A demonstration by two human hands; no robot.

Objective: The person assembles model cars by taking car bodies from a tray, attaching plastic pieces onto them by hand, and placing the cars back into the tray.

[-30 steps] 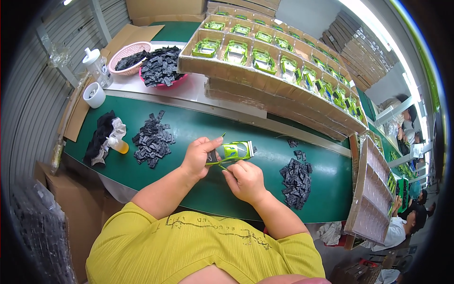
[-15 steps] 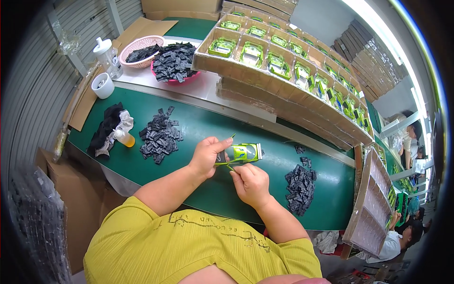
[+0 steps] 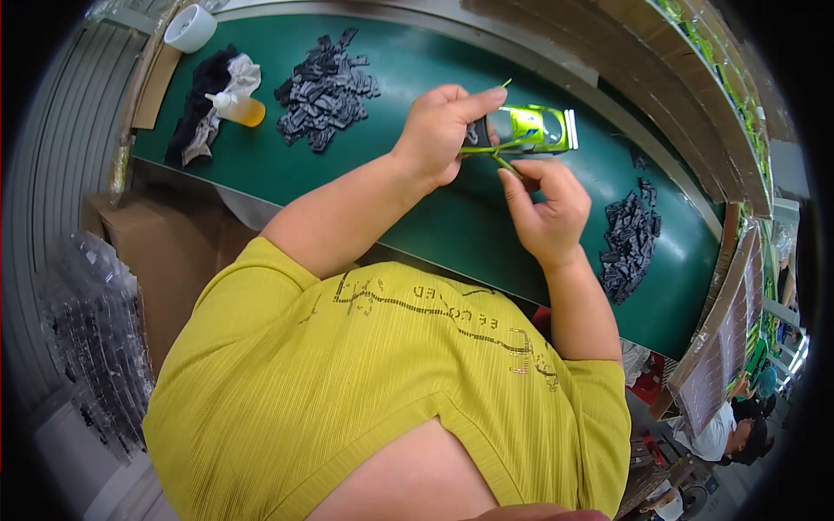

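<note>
Above the green tabletop, my left hand (image 3: 437,130) is closed around the dark end of a glossy bright-green and black plastic assembly (image 3: 540,127). Its other end points right and carries a pale strip. Thin green prongs stick out, one up past my left thumb and one below. My right hand (image 3: 553,208) is closed on the lower prong, pinching its tip between thumb and fingers. The dark end is partly hidden by my left fingers. Small black plastic pieces (image 3: 323,95) lie heaped left of my left hand, and another black heap (image 3: 630,247) is at my right.
A squeeze bottle (image 3: 239,109) with orange liquid lies on black and white cloths at the left, near a white cup (image 3: 190,29). Cardboard trays (image 3: 643,65) holding green parts line the far right side. A person (image 3: 717,430) is at the lower right.
The view has tilted downward, so the baskets at the back have left the picture. My left hand still grips the green assembly, and my right hand stays at its lower prong.
</note>
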